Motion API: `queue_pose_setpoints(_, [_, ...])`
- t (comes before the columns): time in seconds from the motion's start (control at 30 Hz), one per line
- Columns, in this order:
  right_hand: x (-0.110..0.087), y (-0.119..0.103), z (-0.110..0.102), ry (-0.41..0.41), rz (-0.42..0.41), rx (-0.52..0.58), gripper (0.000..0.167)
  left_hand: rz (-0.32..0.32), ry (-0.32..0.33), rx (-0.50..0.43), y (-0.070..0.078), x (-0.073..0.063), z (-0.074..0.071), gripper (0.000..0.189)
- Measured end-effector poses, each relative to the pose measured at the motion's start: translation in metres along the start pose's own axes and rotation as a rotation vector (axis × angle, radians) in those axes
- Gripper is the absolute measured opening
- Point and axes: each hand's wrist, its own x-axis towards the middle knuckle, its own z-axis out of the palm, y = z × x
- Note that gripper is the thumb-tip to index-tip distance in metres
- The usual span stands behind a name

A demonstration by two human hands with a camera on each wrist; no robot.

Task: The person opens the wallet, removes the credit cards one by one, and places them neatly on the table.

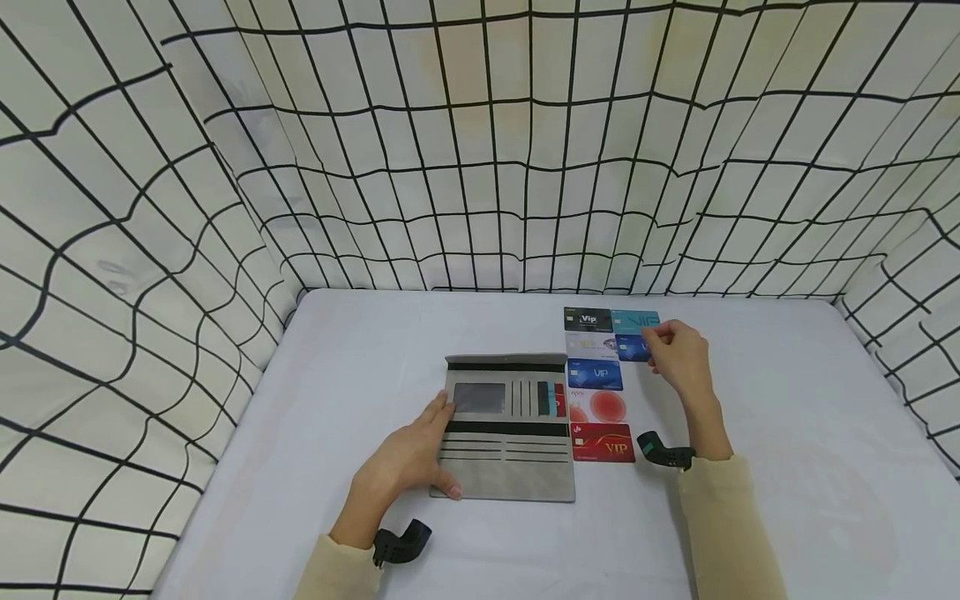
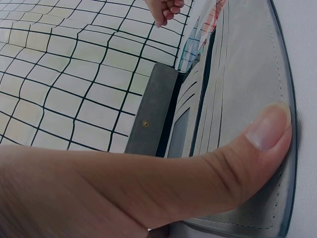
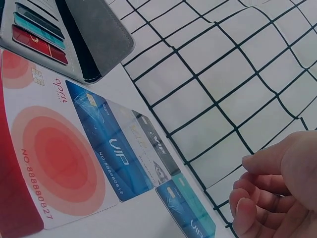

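Note:
A grey wallet [image 1: 502,483] lies unfolded on the table, a black-edged flap at its far side. Dark, teal and red cards [image 1: 551,399] stick out of its right-hand slots. My left hand [image 1: 401,458] rests at the wallet's left edge, fingers stretched along it and thumb [image 2: 247,158] on the near panel. My right hand [image 1: 682,358] hovers by a blue VIP card [image 3: 185,208], overlapping its right end in the head view. The fingers on this hand are loosely bent, and no card shows between them. Above the blue card lies a teal card [image 1: 633,321].
Left of those two, a column runs from a black card [image 1: 588,319] through a pale card [image 1: 588,345], a blue card [image 1: 595,374] and a white card with red circles [image 1: 597,407] to a red card [image 1: 603,442]. Black-gridded white fabric [image 1: 487,192] encloses the white table [image 1: 330,358].

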Motion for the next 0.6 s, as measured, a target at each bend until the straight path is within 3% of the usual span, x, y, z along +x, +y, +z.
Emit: queue_pose_setpoints(0.6, [0.0001, -0.0003, 0.0004, -0.039, -0.008, -0.006, 0.039, -0.001, -0.014, 0.001, -0.0013, 0.0003, -0.0006, 0.123])
